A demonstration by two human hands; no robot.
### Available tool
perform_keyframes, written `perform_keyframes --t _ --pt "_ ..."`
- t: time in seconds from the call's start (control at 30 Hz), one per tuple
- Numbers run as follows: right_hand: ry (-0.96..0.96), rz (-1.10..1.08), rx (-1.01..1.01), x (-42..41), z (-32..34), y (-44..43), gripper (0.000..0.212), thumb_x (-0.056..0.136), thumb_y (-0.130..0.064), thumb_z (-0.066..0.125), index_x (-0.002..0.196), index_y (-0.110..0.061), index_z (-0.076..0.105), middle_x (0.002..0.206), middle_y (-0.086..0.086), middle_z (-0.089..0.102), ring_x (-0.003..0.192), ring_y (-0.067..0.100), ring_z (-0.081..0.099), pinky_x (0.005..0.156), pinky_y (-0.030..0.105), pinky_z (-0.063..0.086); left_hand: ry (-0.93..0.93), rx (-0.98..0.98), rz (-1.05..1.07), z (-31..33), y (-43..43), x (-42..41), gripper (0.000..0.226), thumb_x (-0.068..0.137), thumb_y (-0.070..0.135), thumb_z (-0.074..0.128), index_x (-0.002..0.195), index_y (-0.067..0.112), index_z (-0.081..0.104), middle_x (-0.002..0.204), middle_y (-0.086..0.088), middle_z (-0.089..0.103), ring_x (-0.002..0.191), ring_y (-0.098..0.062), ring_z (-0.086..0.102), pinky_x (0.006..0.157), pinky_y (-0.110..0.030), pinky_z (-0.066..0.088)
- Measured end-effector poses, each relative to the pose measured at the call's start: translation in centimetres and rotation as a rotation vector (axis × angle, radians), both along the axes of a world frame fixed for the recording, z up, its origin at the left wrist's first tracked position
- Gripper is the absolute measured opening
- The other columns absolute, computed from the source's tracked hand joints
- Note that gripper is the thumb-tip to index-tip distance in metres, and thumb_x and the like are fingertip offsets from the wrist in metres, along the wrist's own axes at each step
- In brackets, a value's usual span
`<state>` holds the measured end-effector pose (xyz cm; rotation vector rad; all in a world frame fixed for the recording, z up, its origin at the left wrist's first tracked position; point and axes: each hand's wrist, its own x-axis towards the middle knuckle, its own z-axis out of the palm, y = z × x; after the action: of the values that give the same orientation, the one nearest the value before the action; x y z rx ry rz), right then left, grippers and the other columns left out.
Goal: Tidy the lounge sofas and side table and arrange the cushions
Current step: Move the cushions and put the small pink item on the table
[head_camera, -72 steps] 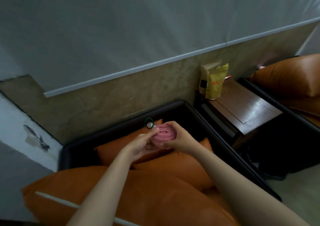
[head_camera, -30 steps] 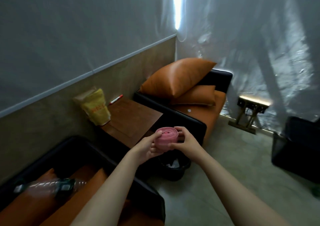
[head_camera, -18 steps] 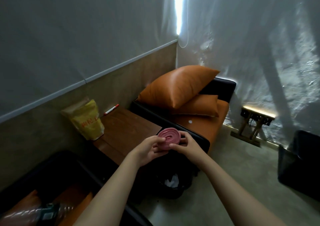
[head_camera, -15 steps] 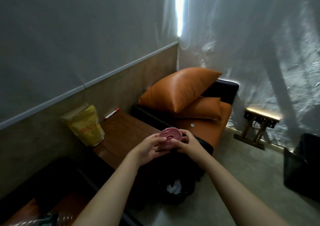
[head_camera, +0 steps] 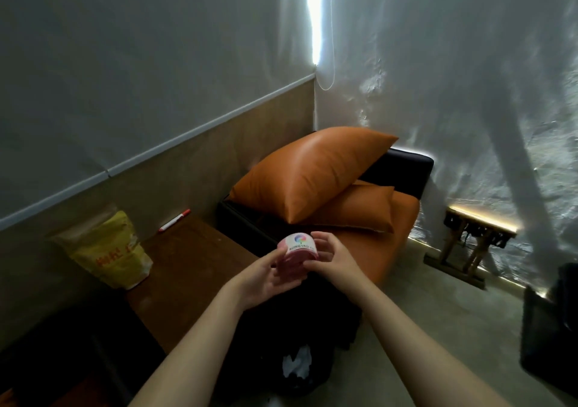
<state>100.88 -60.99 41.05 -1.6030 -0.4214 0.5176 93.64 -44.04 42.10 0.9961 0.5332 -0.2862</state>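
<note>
A pink roll with a white printed label is held between both hands, above the gap between the side table and the far sofa. My left hand cups it from below and the left. My right hand grips its right side with curled fingers. A large orange cushion leans on a smaller orange cushion on the far sofa. The wooden side table carries a yellow bag and a red-and-white marker.
A dark waste bin with white paper in it stands on the floor below my arms. The near sofa's black arm is at lower left. A low wooden stand is by the right wall, a dark box at far right.
My view swung from the near sofa to the side table and far sofa. Both hands carried the pink roll along and turned it, so its labelled side now faces me.
</note>
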Motion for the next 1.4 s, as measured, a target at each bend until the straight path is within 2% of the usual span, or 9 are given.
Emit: perform_keyframes --t 0.13,0.33,0.47,0.57,0.7,0.73,0.93,1.27,1.4 --pt "0.125 0.082 0.04 3.8 -0.1 -1.6 0.057 0.079 -0.01 0.077 0.127 -0.019 0.048 0.124 0.004 0.059 0.107 0.014 0.064 0.086 0.025 0.054 -0.032 0.058 0.075 0.4 -2.7 2.4 0.02 0.092 0.015 0.058 0.107 0.001 0.06 0.113 -0.021 0.064 0.105 -0.031 0.063 0.096 -0.037 0.05" --pt "0.295 0.169 0.122 5.6 -0.9 0.0 0.04 0.087 -0.027 0.07 0.123 -0.013 0.058 0.117 0.016 0.066 0.104 0.022 0.067 0.096 0.037 0.052 -0.06 0.076 0.125 0.3 -2.0 2.2 0.056 0.078 0.019 0.072 0.127 0.002 0.053 0.127 -0.021 0.061 0.118 -0.031 0.06 0.098 -0.036 0.049" --pt "0.251 0.259 0.041 5.3 -1.5 2.6 0.047 0.088 -0.025 0.069 0.13 -0.014 0.051 0.119 0.009 0.063 0.107 0.02 0.064 0.093 0.032 0.053 -0.039 0.103 0.186 -0.2 0.4 0.9 0.053 0.083 0.015 0.068 0.131 -0.002 0.051 0.126 -0.022 0.062 0.118 -0.03 0.06 0.103 -0.038 0.047" --pt "0.227 0.328 -0.016 5.1 -1.7 5.5 0.052 0.086 -0.027 0.071 0.132 -0.016 0.05 0.123 0.007 0.059 0.114 0.022 0.061 0.098 0.038 0.052 -0.033 0.11 0.238 -0.8 3.3 0.1 0.052 0.084 0.015 0.065 0.132 -0.003 0.051 0.123 -0.022 0.064 0.117 -0.029 0.061 0.105 -0.038 0.045" --pt "0.258 0.343 -0.04 5.7 -2.0 9.4 0.049 0.087 -0.014 0.068 0.133 -0.014 0.05 0.125 0.008 0.058 0.115 0.022 0.06 0.1 0.042 0.05 -0.055 0.116 0.281 -1.2 6.8 0.3 0.027 0.097 0.011 0.051 0.119 -0.002 0.059 0.092 -0.012 0.075 0.082 -0.017 0.073 0.068 -0.024 0.058" --pt "0.24 0.345 -0.054 6.1 -2.1 10.4 0.048 0.087 -0.013 0.068 0.132 -0.015 0.05 0.125 0.008 0.058 0.115 0.022 0.06 0.1 0.042 0.05 -0.045 0.13 0.297 -1.7 7.9 0.7 0.028 0.096 0.013 0.052 0.12 -0.001 0.058 0.089 -0.01 0.075 0.079 -0.016 0.073 0.067 -0.024 0.057" --pt "0.077 0.283 -0.127 8.8 -2.4 19.8 0.055 0.084 -0.014 0.073 0.133 -0.012 0.05 0.123 0.006 0.061 0.11 0.017 0.062 0.091 0.033 0.055 -0.002 0.086 0.357 -4.8 17.3 2.8 0.046 0.088 0.026 0.062 0.127 0.001 0.056 0.118 -0.018 0.064 0.107 -0.025 0.06 0.092 -0.032 0.047" --pt "0.065 0.305 -0.272 10.3 -7.4 35.0 0.065 0.074 -0.019 0.083 0.131 -0.01 0.053 0.118 0.007 0.063 0.104 0.018 0.063 0.091 0.036 0.055 -0.035 0.052 0.451 -7.8 30.7 6.2 0.051 0.075 0.005 0.068 0.123 -0.005 0.053 0.109 -0.023 0.063 0.088 -0.025 0.065 0.078 -0.032 0.056" --pt "0.126 0.325 -0.284 10.9 -8.6 38.6 0.063 0.075 -0.02 0.082 0.13 -0.011 0.051 0.117 0.007 0.062 0.105 0.02 0.062 0.09 0.04 0.056 -0.043 -0.063 0.582 -9.4 32.9 6.5 0.045 0.076 0.007 0.066 0.119 -0.003 0.059 0.109 -0.021 0.065 0.094 -0.024 0.064 0.095 -0.037 0.05"
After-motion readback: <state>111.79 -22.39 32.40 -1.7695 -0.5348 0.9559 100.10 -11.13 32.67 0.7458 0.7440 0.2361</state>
